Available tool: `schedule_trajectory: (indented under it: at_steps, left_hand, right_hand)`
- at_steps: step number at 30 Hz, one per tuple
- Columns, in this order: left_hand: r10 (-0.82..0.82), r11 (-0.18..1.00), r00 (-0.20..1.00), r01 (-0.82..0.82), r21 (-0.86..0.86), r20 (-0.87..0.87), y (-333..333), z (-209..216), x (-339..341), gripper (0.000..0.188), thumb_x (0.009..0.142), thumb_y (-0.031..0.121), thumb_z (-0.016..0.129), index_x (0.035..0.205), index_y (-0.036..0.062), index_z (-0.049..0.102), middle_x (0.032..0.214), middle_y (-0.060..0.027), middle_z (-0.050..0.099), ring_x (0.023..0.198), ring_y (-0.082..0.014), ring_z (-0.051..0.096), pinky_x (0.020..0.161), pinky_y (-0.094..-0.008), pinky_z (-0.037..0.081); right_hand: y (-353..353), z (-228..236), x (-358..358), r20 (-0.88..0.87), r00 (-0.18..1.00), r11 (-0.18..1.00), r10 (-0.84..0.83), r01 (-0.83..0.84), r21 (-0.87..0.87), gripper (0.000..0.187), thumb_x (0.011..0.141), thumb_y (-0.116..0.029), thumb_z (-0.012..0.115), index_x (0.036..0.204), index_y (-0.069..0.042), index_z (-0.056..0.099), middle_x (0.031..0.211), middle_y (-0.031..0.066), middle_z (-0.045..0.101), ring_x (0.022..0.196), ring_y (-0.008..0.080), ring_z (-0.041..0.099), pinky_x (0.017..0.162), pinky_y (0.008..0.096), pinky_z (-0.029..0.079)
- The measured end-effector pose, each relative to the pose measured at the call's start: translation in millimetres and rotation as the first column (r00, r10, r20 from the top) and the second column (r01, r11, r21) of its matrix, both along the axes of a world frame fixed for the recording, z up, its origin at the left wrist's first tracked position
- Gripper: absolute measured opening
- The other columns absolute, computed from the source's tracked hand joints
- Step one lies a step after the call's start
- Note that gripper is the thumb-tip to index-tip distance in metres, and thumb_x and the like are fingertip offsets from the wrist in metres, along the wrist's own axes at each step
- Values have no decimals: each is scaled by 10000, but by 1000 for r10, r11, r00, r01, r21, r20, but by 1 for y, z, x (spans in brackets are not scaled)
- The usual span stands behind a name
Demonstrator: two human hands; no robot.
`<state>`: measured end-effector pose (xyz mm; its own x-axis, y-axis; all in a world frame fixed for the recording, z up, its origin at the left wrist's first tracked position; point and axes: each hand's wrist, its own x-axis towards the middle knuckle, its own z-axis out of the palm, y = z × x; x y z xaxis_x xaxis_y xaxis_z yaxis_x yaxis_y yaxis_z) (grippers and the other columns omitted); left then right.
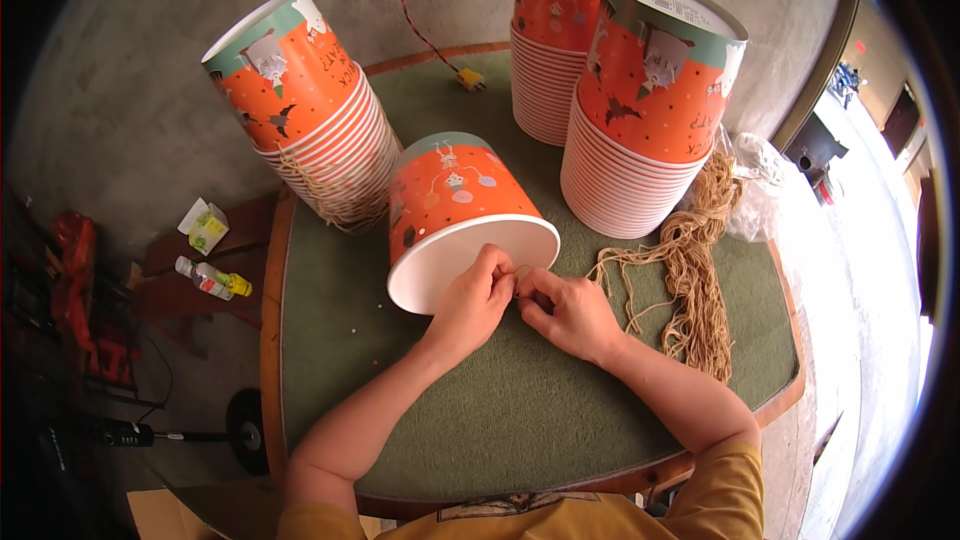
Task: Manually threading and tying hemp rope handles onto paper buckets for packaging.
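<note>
An orange paper bucket (462, 184) with a green band and cartoon figures lies tipped on the table. Its white rim faces me. At the lower right of that rim my left hand (474, 298) and my right hand (574, 314) meet, fingers closed in a pinch. A thin piece of twine (521, 273) shows between the fingertips; its ends are hidden by the fingers. To the right of my right hand lies a long bundle of tan twine (697, 285), with loose strands trailing toward the bucket.
Stacks of upside-down orange buckets stand at the left (290, 70), back (556, 40) and right (655, 90); twine hangs on the left one. A yellow plug (470, 79) dangles near the green table's (440, 420) far edge. A clear plastic bag (757, 185) and a bench with bottles (215, 278) flank it.
</note>
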<state>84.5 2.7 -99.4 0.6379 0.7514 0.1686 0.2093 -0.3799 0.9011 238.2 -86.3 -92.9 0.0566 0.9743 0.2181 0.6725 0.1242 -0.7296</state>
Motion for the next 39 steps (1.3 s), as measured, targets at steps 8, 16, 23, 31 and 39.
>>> schedule_trajectory:
  at_steps: [8, 16, 23, 31, 39]
  left_hand:
    - [-152, 962, 986, 164, 216, -74, 4, 2, -10, 135, 891, 5, 569, 976, 17, 464, 919, -162, 569, 842, -340, 588, 719, -428, 480]
    - [-133, 953, 981, 165, 255, -138, 0, 0, -12, 174, 849, -5, 602, 955, 32, 469, 932, -141, 541, 852, -344, 575, 744, -440, 486]
    - [-44, 907, 984, 112, 406, -173, -3, 1, -12, 135, 854, 20, 612, 910, 30, 489, 881, -123, 553, 843, -341, 588, 727, -443, 486]
    - [-139, 988, 988, 143, 66, -60, 14, 1, -17, 95, 894, 47, 623, 923, 15, 538, 881, -104, 616, 765, -227, 623, 702, -338, 499]
    - [-163, 968, 987, 158, -197, -11, 6, 2, -11, 42, 955, 46, 581, 964, 9, 565, 892, -8, 615, 836, -82, 575, 786, -257, 493]
  right_hand:
    - [0, -7, 1, 15, 999, 999, -33, 32, 24, 139, 834, -110, 665, 944, -59, 597, 704, 103, 649, 603, 234, 663, 575, 337, 523]
    - [0, -7, 0, 46, 998, 999, -37, 36, 20, 138, 863, -147, 678, 935, -48, 617, 683, 119, 647, 571, 239, 646, 549, 351, 509]
    - [-1, -6, 1, 26, 999, 996, -33, 31, 85, 231, 892, -200, 626, 1027, -76, 486, 635, 118, 642, 584, 334, 648, 534, 433, 526]
    - [-14, 6, 0, 586, 810, 996, 32, 20, -83, 234, 883, -188, 623, 1058, -106, 492, 605, 68, 611, 544, 286, 638, 472, 411, 499]
    - [-20, 23, -4, 470, 883, 997, 6, -39, 60, 280, 840, -247, 685, 999, -94, 512, 880, 91, 633, 839, 284, 625, 652, 414, 532]
